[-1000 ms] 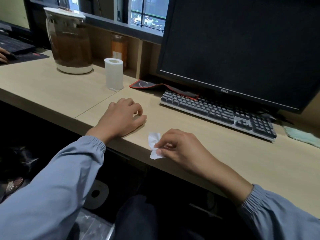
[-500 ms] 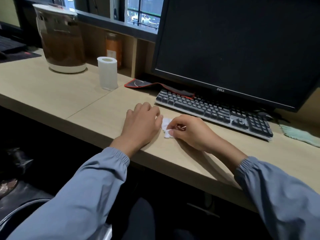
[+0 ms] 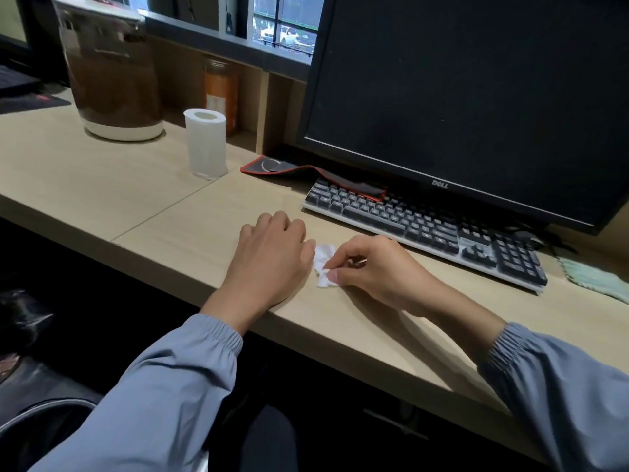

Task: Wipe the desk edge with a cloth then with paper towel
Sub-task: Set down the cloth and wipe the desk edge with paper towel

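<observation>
Head view: right hand (image 3: 377, 270) pinches crumpled paper towel scrap (image 3: 324, 265) on desk (image 3: 170, 212), near front edge. Left hand (image 3: 272, 257) rests knuckles-up just beside scrap, fingers loosely curled, holding nothing. Green cloth (image 3: 594, 279) lies far right.

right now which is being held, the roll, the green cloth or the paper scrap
The crumpled paper scrap, pinched by the right hand; roll and cloth sit untouched.
</observation>
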{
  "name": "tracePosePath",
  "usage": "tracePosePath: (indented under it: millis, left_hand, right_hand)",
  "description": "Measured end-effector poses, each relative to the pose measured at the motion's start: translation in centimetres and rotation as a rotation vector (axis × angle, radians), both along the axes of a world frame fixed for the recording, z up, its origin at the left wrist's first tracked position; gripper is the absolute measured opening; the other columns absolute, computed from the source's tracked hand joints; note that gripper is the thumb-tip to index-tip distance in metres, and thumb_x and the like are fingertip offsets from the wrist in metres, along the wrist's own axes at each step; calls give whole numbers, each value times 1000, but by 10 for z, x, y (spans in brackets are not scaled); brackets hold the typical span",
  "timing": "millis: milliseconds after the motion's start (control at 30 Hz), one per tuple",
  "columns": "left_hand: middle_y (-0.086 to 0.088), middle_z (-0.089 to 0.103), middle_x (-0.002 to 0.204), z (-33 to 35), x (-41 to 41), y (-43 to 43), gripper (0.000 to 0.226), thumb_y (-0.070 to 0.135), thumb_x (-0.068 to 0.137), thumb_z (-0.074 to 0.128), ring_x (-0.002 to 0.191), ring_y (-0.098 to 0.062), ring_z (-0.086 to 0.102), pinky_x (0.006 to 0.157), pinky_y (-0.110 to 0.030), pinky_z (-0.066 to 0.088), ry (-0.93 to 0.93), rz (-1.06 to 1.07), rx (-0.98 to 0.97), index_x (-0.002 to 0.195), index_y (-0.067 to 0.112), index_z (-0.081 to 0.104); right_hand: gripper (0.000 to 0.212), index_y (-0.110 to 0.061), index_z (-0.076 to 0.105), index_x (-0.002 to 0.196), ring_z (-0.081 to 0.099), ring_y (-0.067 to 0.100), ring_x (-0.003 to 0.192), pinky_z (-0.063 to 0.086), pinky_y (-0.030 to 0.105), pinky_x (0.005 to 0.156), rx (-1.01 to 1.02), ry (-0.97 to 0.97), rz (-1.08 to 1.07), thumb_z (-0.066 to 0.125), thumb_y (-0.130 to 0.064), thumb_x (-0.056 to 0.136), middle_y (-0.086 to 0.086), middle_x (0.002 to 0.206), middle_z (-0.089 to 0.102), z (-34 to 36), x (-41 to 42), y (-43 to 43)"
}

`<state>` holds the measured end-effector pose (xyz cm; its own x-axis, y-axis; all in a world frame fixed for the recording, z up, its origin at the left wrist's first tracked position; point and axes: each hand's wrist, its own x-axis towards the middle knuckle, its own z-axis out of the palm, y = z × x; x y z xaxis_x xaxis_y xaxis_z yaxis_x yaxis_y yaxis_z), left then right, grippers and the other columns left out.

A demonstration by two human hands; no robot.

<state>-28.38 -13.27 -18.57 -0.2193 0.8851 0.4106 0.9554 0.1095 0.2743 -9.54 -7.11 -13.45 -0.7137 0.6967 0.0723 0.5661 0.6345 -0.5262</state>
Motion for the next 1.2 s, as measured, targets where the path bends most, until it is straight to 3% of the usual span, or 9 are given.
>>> tracePosePath:
  millis: [200, 300, 400, 567, 667, 767, 833, 933, 1200]
  left_hand:
    - [-2, 58, 120, 1, 1, -2, 35, 47, 105, 41, 112, -25, 50, 92, -44, 41, -6, -7, -24, 118, 21, 60]
    - [-2, 58, 118, 0, 0, -1, 36, 47, 104, 41, 110, -26, 49, 91, -44, 41, -3, -13, -17, 117, 20, 60]
    - [-2, 57, 116, 1, 2, 1, 36, 48, 104, 40, 109, -26, 49, 91, -45, 41, 7, -5, -23, 116, 20, 59]
    - [-3, 57, 118, 4, 3, -2, 41, 53, 103, 40, 111, -26, 48, 92, -45, 38, 19, -12, -41, 117, 20, 60]
    - [-2, 56, 120, 4, 2, -3, 41, 53, 103, 39, 112, -25, 47, 93, -44, 38, 16, -14, -56, 118, 21, 59]
    - [-2, 56, 122, 4, 3, -3, 41, 52, 104, 39, 114, -25, 47, 94, -44, 38, 15, -18, -56, 121, 20, 59]
    - [-3, 56, 122, 4, 2, -3, 40, 50, 104, 40, 113, -26, 47, 94, -44, 38, 17, -21, -52, 122, 20, 59]
    - [-3, 56, 123, 5, 2, -4, 40, 49, 104, 39, 113, -25, 47, 95, -44, 38, 21, -25, -57, 123, 20, 59]
    - [-4, 56, 123, 5, 3, -5, 41, 48, 103, 40, 114, -26, 47, 95, -45, 38, 23, -32, -53, 124, 19, 59]
  right_hand:
    - [6, -27, 80, 95, 60, -1, 83, 41, 21, 70, 148, 9, -201, 78, -29, 90, -18, 88, 70, -2, -14, 42]
    - [8, -28, 80, 97, 60, -1, 88, 43, 11, 72, 163, -31, -131, 77, -31, 90, -18, 93, 68, -4, -8, 25]
    - [10, -28, 81, 99, 62, -1, 91, 47, 15, 78, 157, -21, -85, 78, -32, 90, -17, 96, 70, -5, -3, 11]
    - [14, -15, 81, 104, 67, 15, 101, 39, 16, 82, 275, -37, -226, 72, -21, 94, -2, 105, 76, -5, -21, 54]
    - [15, -4, 78, 85, 64, 26, 81, 32, 12, 68, 353, -97, -197, 64, -3, 91, 11, 85, 74, -9, -27, 59]
    - [13, 3, 64, 70, 52, 36, 66, 33, 28, 57, 422, -185, -191, 57, 9, 80, 21, 71, 62, -11, -16, 59]
    - [14, 1, 69, 74, 59, 34, 71, 43, 25, 61, 465, -214, -209, 59, 7, 82, 19, 72, 66, -12, 0, 64]
    - [15, -1, 73, 78, 63, 32, 77, 53, 40, 72, 536, -219, -204, 61, 4, 88, 15, 78, 69, -12, 14, 64]
    - [22, -4, 79, 93, 66, 32, 87, 55, 43, 79, 471, -246, -187, 58, 5, 90, 15, 94, 71, -1, 12, 35]
